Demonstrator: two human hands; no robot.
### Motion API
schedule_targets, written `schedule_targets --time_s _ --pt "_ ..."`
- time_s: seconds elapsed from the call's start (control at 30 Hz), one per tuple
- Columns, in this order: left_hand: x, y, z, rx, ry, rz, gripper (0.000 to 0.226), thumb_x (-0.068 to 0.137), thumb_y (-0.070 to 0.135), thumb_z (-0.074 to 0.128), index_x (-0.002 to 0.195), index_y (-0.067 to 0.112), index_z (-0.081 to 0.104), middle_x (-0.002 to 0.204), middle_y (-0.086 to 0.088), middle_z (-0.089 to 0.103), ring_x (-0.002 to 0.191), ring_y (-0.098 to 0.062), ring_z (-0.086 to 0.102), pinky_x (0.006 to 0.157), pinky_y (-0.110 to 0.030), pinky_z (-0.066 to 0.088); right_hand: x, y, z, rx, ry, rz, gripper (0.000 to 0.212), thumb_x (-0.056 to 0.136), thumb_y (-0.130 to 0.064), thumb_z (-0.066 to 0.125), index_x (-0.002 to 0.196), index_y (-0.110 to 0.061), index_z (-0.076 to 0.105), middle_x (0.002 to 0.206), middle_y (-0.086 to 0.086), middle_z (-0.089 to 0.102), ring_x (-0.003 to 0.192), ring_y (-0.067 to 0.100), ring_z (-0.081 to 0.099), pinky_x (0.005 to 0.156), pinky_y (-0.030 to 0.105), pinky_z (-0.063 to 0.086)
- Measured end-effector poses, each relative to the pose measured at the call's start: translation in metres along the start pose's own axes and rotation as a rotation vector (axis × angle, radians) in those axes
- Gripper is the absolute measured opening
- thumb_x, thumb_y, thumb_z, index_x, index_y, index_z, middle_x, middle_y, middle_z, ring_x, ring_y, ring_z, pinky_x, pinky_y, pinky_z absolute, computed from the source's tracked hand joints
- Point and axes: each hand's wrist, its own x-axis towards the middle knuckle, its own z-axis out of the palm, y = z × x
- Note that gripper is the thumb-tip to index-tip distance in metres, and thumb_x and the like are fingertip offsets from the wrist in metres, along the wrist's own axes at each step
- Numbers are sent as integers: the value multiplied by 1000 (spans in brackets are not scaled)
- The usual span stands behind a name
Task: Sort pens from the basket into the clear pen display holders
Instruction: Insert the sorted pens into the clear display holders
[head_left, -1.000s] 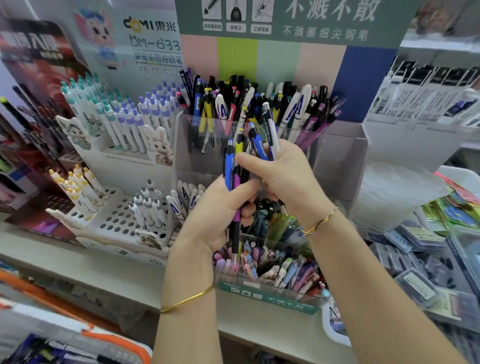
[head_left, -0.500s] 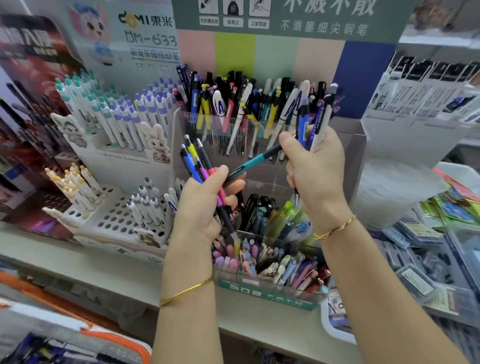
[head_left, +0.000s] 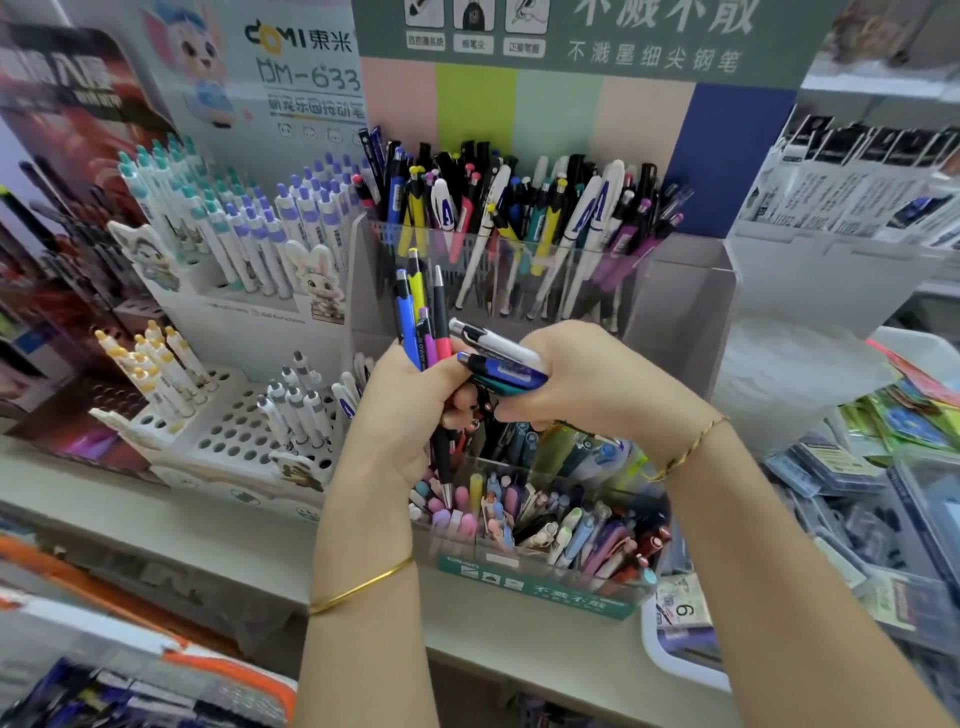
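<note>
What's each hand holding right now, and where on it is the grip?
The left hand grips a bunch of upright pens around their middles. The right hand grips a few sideways pens by their barrels, clip ends sticking out.

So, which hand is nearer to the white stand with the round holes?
Left. The left hand is just right of the white stand, gripping a bunch of pens; the right hand, holding other pens, is farther right, beyond the left one.

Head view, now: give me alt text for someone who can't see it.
The left hand grips an upright bunch of pens, and the right hand holds a few pens sideways beside it, in front of a clear display. Its upper tier is crammed with standing pens; its lower bins hold more.
</note>
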Motion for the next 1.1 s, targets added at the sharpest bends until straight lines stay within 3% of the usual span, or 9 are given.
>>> schedule_targets --time_s 0.17,0.27,0.33,0.53,0.73,0.83,0.9,1.0,1.1 --pt "-4 3 3 -122 -12 -40 12 99 13 51 97 6 60 63 1 65 45 -6 42 37 -15 30 -2 9 7 390 82 36 23 90 -20 62 72 -11 50 53 3 58 44 12 52 50 19 43" --pt "-7 2 0 -104 -71 -77 12 98 11 52 101 4 60 59 0 59 42 -6 38 37 -15 30 0 9 11 831 158 88 12 95 -8 53 85 -8 45 55 6 57 52 20 63 57 31 56" --pt "-9 2 -1 -65 -146 -120 12 98 10 51 99 4 61 59 0 55 41 -5 37 36 -15 30 3 7 11 1082 243 87 9 95 -4 51 92 -8 43 62 6 57 46 18 58 45 28 50" --pt "-9 0 1 8 -329 -224 15 98 11 50 92 8 64 62 -2 57 42 -5 40 36 -14 31 9 9 15 1149 297 60 12 93 -8 59 82 -6 56 58 5 52 35 10 35 36 20 28" --pt "-1 1 -6 -134 -51 -228 14 96 13 54 99 7 66 86 -10 73 51 -5 58 40 -14 45 4 19 16 1235 614 124 9 94 -6 55 86 -9 53 54 3 55 36 11 36 37 19 31" --pt "5 4 -7 -249 114 -116 12 96 6 53 91 4 63 76 -12 65 49 -5 51 37 -12 37 0 21 17 1093 530 150 9 94 -9 57 86 -4 53 59 8 55 39 14 36 40 23 31" --pt "7 3 -8 -149 169 -47 14 97 2 51 89 4 61 69 -12 61 44 -4 45 35 -12 31 -3 22 17 636 531 168 24 92 -19 61 80 0 53 63 7 50 48 18 39 47 28 31" --pt "7 2 -12 79 127 -17 14 96 1 51 92 7 63 65 -11 61 42 -3 41 35 -13 29 -5 13 6 -7 562 133 39 91 -34 60 64 -18 38 66 -1 42 56 16 40 49 30 28" --pt "4 6 -11 135 17 -32 14 97 3 51 96 6 64 64 -8 63 43 -4 40 36 -14 28 -4 4 -7 -97 405 58 41 90 -43 60 64 -19 38 64 -2 45 56 14 42 50 30 31"
